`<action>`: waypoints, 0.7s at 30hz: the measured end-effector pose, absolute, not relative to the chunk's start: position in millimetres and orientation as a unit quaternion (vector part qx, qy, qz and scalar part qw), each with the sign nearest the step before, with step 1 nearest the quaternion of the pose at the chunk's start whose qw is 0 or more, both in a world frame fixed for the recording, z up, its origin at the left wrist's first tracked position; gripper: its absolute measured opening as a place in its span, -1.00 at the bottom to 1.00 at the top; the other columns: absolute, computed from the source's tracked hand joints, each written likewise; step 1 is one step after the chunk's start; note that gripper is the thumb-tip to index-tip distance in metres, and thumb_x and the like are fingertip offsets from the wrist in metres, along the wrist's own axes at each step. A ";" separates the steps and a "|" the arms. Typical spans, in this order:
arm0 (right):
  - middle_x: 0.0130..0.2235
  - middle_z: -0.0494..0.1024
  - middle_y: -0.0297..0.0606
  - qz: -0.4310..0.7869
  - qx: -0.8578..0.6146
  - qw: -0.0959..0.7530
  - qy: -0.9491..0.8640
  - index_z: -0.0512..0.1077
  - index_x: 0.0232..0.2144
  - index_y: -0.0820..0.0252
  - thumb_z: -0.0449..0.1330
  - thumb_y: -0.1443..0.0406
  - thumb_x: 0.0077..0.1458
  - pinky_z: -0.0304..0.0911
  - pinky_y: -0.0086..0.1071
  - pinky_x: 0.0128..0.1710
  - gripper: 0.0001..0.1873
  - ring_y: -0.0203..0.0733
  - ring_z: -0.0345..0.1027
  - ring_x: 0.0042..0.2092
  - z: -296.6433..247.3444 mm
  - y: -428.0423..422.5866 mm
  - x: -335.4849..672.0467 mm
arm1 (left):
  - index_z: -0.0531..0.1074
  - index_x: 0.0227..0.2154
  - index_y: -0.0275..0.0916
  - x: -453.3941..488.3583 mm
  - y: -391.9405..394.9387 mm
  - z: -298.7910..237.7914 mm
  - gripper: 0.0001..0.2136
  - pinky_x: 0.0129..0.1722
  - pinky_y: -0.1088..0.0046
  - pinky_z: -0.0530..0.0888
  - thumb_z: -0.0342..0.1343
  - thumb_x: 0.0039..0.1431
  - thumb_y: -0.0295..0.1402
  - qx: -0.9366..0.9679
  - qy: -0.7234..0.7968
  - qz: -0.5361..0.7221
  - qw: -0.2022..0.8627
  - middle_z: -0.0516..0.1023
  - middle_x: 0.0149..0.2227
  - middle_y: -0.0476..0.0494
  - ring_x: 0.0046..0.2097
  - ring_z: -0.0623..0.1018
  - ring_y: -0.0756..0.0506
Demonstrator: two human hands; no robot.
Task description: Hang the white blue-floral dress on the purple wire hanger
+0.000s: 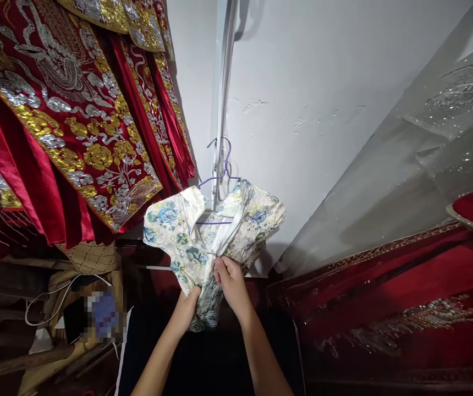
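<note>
Hands (187, 308) (230, 283) pinch floral dress (203, 236) on hanger (220, 176); red robes (67, 126) crowd left

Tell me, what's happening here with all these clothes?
A person is working on a cream floral garment that hangs on a purple wire hanger against a white wall. The left hand grips the bunched fabric low down, while the right hand pinches the front of it near the middle. Red robes with gold and silver embroidery hang to the left, and more red embroidered cloth lies to the right.
</note>
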State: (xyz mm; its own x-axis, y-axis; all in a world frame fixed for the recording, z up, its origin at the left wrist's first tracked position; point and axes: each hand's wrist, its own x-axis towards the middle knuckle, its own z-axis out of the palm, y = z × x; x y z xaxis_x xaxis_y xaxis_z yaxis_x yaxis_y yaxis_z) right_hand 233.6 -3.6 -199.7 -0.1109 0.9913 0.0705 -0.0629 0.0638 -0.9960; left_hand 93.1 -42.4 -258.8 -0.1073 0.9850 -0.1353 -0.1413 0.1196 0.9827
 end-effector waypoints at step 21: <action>-0.69 0.35 -0.43 0.511 -0.432 0.519 -0.532 0.43 -0.53 0.23 0.15 0.22 0.06 -0.03 -0.48 -0.61 -0.77 -0.39 0.09 -0.64 -107.2 35.4 265.1 | 0.31 -0.41 -0.19 131.2 -21.2 -217.3 -0.86 -0.29 0.46 0.32 0.02 0.24 -0.28 0.640 0.472 0.479 0.373 0.39 -0.42 -0.03 -0.35 0.42 -0.07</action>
